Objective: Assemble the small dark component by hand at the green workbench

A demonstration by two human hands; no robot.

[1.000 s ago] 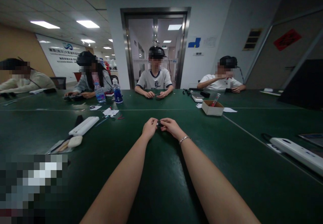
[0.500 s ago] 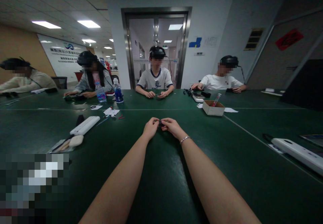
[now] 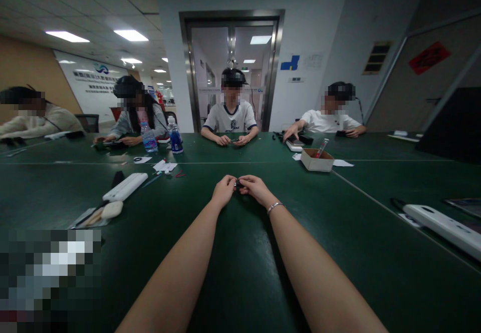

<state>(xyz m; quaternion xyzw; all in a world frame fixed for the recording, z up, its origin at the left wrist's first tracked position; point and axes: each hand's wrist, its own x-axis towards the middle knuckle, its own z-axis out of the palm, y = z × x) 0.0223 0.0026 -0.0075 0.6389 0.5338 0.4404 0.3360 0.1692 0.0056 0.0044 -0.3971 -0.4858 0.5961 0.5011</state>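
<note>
- Head cam, the only view: a tiny dark piece (image 3: 238, 184) sits between the two hands, over the middle of the tabletop (image 3: 240, 243). Looks blackish with a small pale glint at the left end. Fingers cover a lot of it, so I honestly can't tell its full shape.
- Left hand (image 3: 224, 191): narrow pinch, fingertips on the left end of the piece.
- Right hand (image 3: 256, 189): also pinched narrow, on the other end. Silvery bracelet (image 3: 275, 207) on that wrist.
- Any lettering on the piece? Way too small to tell.
- Writing elsewhere: the white shirt (image 3: 232, 117) across the table has dark letters, seems to start "STA" and end "ARS", rest is mushy.
- Big wall sign (image 3: 93, 83) at far left has a blue wavy logo over rows of characters, too blurry for me to read.
- Clear bottle (image 3: 149, 141) has a purple-pink print, blue bottle (image 3: 175, 140) beside it has a blue label. Can't make out either brand.
- Red paper (image 3: 429, 57) on the door carries one dark character, not legible here.
</note>
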